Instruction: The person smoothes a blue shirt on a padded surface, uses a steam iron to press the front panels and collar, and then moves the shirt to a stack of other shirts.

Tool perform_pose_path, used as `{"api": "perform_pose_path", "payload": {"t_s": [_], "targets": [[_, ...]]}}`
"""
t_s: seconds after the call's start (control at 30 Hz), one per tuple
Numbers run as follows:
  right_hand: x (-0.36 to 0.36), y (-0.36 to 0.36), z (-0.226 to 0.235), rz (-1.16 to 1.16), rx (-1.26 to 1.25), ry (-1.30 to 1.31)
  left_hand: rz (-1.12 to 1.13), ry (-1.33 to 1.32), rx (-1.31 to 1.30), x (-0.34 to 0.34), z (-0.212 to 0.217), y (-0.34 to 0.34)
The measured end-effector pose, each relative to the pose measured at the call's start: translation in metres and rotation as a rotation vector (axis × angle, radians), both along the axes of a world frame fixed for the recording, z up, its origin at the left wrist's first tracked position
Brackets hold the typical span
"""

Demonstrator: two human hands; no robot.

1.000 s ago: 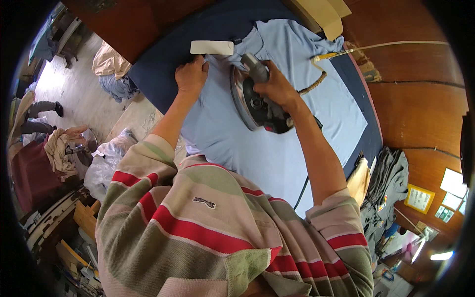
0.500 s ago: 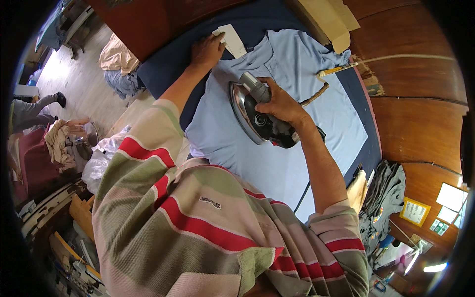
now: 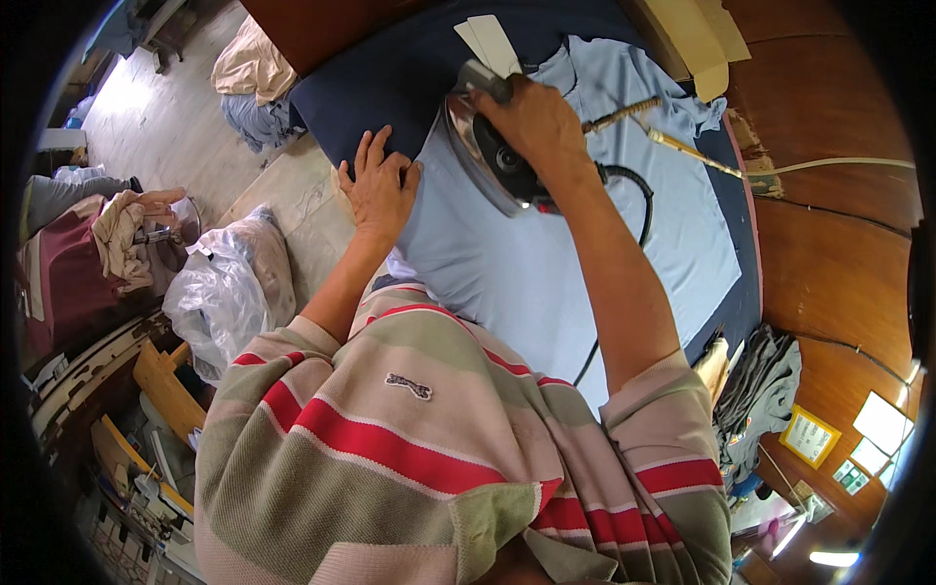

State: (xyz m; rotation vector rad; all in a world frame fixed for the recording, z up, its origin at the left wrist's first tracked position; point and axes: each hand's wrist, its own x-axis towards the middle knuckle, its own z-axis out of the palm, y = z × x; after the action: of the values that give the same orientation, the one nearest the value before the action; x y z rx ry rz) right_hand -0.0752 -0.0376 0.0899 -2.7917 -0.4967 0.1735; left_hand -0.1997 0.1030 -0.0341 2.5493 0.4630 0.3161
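Note:
A light blue shirt (image 3: 575,263) lies spread on a dark blue padded table cover (image 3: 356,93). My right hand (image 3: 538,125) is wrapped round the handle of a black and silver clothes iron (image 3: 507,168). The iron rests over the left part of the shirt, near its upper side edge, partly covered by my hand. At the shirt's left edge, my left hand (image 3: 380,190) lies with its fingers spread, the thumb and nearest finger beside the cloth. Two overlapping white card pieces (image 3: 495,44) lie on the dark cover beyond the iron, apart from both hands.
A black cord (image 3: 648,200) loops from the iron, and a yellowish rod with a hose (image 3: 692,153) crosses the shirt's right side. An opened cardboard box (image 3: 697,44) stands at the far right. Wrapped plastic bags (image 3: 229,292) and piled clothes (image 3: 255,73) are on the left.
My left hand has let go of the white card and come back nearer, to the shirt's left edge. My right hand has moved the iron farther away and slightly left.

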Motion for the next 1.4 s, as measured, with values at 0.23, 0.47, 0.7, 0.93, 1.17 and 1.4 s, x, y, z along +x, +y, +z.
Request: {"api": "perform_pose_path", "payload": {"t_s": [0.23, 0.47, 0.7, 0.93, 1.17, 1.4], "targets": [[0.003, -0.002, -0.014, 0.322, -0.126, -0.096, 0.04, -0.081, -0.035, -0.003, -0.009, 0.0], [-0.001, 0.008, -0.01, 0.226, 0.018, -0.013, 0.053, -0.124, -0.056, -0.002, -0.013, 0.0], [-0.041, -0.019, -0.001, 0.213, -0.026, 0.034, 0.046, -0.158, -0.06, 0.0, -0.019, 0.003], [-0.107, -0.08, 0.014, 0.048, -0.077, 0.206, 0.047, -0.168, -0.051, -0.002, -0.022, 0.003], [-0.09, -0.053, 0.004, 0.101, -0.028, 0.034, 0.015, -0.192, -0.031, -0.002, -0.028, 0.008], [-0.041, -0.017, -0.002, 0.075, 0.035, 0.044, -0.001, -0.174, -0.018, -0.002, -0.027, 0.008]]}}
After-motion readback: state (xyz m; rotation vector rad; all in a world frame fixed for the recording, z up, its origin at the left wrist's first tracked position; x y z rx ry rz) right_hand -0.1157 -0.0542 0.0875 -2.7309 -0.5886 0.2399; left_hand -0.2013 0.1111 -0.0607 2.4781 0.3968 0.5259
